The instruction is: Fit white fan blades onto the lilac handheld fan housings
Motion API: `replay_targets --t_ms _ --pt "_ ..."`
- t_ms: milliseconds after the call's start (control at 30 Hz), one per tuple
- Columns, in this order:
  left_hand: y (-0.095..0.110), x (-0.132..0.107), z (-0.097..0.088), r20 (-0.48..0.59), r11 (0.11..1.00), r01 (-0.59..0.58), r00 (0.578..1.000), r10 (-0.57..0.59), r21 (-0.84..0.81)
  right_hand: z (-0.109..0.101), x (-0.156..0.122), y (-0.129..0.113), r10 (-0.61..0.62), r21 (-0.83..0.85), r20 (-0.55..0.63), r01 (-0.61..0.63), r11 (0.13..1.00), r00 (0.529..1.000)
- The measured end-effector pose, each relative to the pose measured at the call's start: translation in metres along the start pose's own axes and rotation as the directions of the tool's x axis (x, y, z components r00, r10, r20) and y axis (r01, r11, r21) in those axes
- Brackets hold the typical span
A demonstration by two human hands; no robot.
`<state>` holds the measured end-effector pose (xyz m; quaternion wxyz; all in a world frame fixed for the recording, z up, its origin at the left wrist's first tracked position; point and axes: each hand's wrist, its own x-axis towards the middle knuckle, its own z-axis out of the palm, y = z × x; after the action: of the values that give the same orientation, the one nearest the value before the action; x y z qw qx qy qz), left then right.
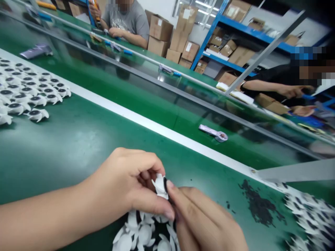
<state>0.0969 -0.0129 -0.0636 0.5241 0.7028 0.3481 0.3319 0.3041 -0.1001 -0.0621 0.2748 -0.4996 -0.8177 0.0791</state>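
The left hand (123,181) pinches a white finned piece (159,185) steady while the narrowly closed right hand (201,219) presses at its dark disc (165,184).

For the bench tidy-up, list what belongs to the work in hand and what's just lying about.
In use: left hand, right hand, white finned part, pile of parts, rows of parts.
Lying about: black crumbs, lilac strip, cardboard cartons.

A white finned plastic piece (159,184) with a round black face is pinched between the left hand (123,184) and right hand (201,219). More pieces (142,233) lie heaped just below; rows of pieces (31,90) lie well off to the left.
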Motion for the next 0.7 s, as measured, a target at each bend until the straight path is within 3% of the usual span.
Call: replay_targets --t_ms 33,100,133,167,233,267,367,433,500,600,700 --pt "0.001 0.0 -0.002 0.034 0.983 0.115 0.993 -0.111 -0.142 -0.004 0.007 0.016 0.049 0.027 -0.012 -0.049 0.998 0.999" --pt "0.001 0.001 -0.006 0.162 0.858 0.328 0.944 -0.286 -0.395 -0.013 0.028 0.061 0.278 -0.008 -0.035 -0.278 0.96 0.96" --pt "0.001 0.002 -0.009 0.219 0.793 0.382 0.924 -0.314 -0.476 -0.018 0.04 0.089 0.522 -0.067 -0.087 -0.527 0.847 0.849" --pt "-0.001 0.003 -0.012 0.255 0.747 0.402 0.915 -0.311 -0.53 -0.022 0.053 0.119 0.626 -0.118 -0.126 -0.638 0.761 0.77" --pt "-0.003 0.006 -0.018 0.286 0.705 0.381 0.923 -0.257 -0.598 -0.028 0.074 0.173 0.743 -0.16 -0.183 -0.766 0.623 0.643" --pt "-0.004 0.008 -0.021 0.288 0.692 0.366 0.929 -0.232 -0.623 -0.03 0.082 0.196 0.782 -0.15 -0.156 -0.797 0.585 0.603" --pt "-0.005 0.011 -0.028 0.295 0.64 0.367 0.93 -0.222 -0.675 -0.03 0.093 0.233 0.811 -0.076 -0.065 -0.814 0.576 0.581" --pt "-0.002 0.013 -0.032 0.313 0.624 0.383 0.923 -0.226 -0.681 -0.031 0.093 0.231 0.8 -0.014 -0.079 -0.803 0.595 0.594" --pt "0.001 0.013 -0.034 0.326 0.626 0.394 0.918 -0.227 -0.673 -0.035 0.089 0.212 0.792 0.055 -0.122 -0.793 0.607 0.598" --pt "0.006 0.013 -0.037 0.318 0.649 0.387 0.92 -0.228 -0.655 -0.043 0.082 0.16 0.762 0.208 -0.128 -0.734 0.646 0.634" --pt "0.012 0.013 -0.039 0.288 0.687 0.319 0.944 -0.164 -0.653 -0.044 0.077 0.099 0.673 0.38 -0.075 -0.603 0.701 0.736"
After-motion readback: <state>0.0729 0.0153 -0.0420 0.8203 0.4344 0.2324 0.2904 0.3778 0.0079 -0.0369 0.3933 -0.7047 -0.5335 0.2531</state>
